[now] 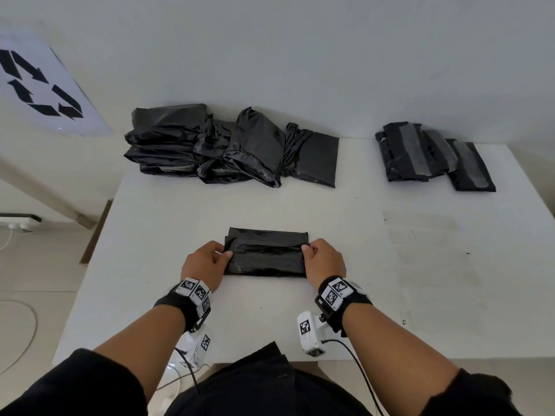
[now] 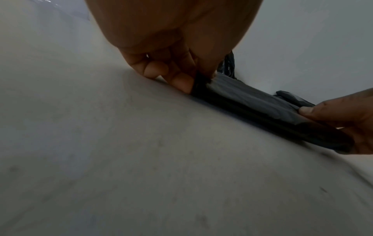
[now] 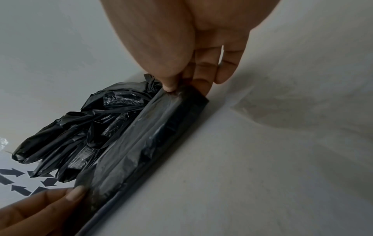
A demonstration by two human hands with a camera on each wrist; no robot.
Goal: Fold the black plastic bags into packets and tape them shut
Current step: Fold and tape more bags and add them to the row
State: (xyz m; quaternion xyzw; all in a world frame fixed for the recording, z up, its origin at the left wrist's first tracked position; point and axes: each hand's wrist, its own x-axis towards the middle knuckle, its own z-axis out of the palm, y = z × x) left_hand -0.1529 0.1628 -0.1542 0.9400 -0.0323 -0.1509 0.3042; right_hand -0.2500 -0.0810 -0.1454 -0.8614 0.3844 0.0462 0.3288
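Left hand (image 1: 204,262) and right hand (image 1: 322,259) pinch glossy folded bag (image 1: 265,253) (flat rectangle).

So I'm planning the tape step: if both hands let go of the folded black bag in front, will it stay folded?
Probably not. The folded black bag is thin, glossy film, so its layers likely slip and spring open. The left hand and right hand pinch its ends, suggesting it needs holding. It looks light and floppy.

left hand (image 1: 207,262), right hand (image 1: 322,261), fingers pinching
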